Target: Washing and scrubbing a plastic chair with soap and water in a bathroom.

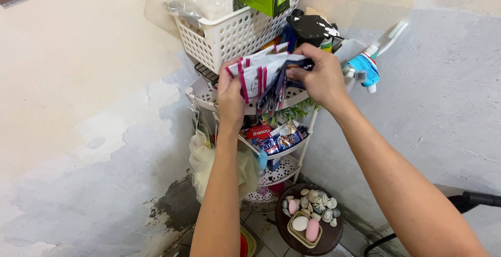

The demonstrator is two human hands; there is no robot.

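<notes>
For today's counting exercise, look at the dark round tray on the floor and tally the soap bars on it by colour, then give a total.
On the dark round tray:
Pink soap bars: 2
White soap bar: 1
Total: 3 soap bars
The second pink one lies among the pebbles; both hands, left hand and right hand, are up at the sachets.

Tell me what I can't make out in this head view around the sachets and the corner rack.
- Sachet strips: lower ends blurred, partly hidden behind both hands.
- Left hand and right hand: fingertips hidden by the strips, so each grip is unclear.
- White basket: contents cut off by the top edge.
- Lower rack shelves: partly hidden by the left forearm.
</notes>
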